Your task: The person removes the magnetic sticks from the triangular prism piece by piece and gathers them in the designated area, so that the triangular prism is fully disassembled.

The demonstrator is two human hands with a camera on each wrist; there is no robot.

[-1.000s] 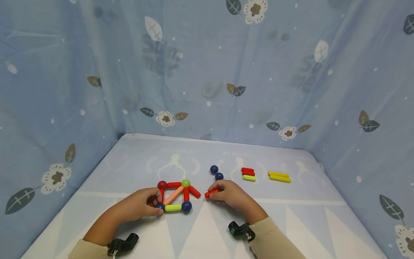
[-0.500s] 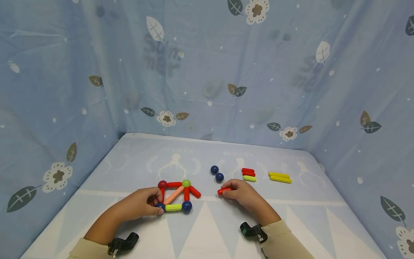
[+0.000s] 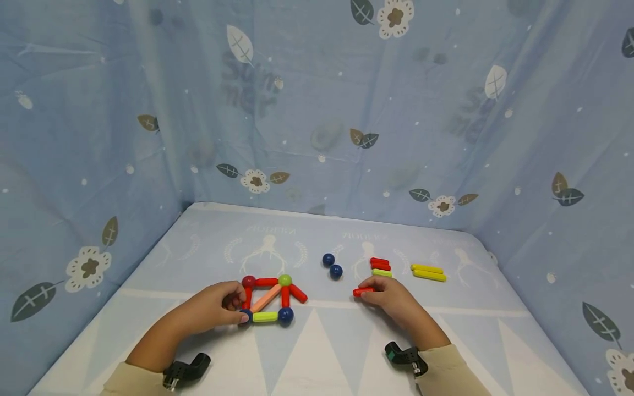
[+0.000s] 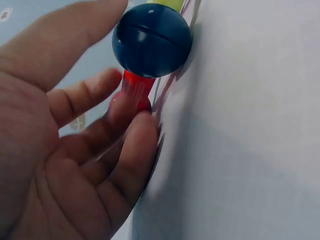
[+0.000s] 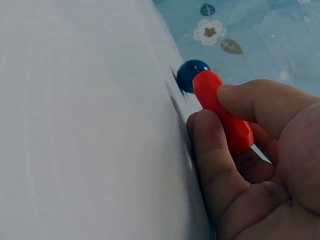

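Observation:
My left hand (image 3: 216, 305) is at the left side of a flat frame of magnetic sticks and balls. Its thumb lies against the near-left blue ball (image 4: 152, 40), its other fingers spread loosely by the red stick (image 4: 137, 85) behind. The frame has a red ball (image 3: 249, 281), a green ball (image 3: 284, 280), a second blue ball (image 3: 285, 316), a lime stick (image 3: 265, 317) and an orange diagonal stick (image 3: 266, 299). One red stick (image 3: 298, 293) juts right from the green ball. My right hand (image 3: 388, 297) pinches a loose red magnetic stick (image 5: 220, 110) between thumb and fingers.
Two loose blue balls (image 3: 335, 271) sit behind and left of the right hand. Beyond that hand lie two short red sticks (image 3: 380, 264) and a lime stick (image 3: 381, 273). Two yellow sticks (image 3: 428, 273) lie farther right. A patterned curtain (image 3: 317, 110) encloses the table.
My right hand has moved to the right with the red stick, away from the frame. My left hand has drawn back slightly and its fingers have loosened. The frame keeps its shape.

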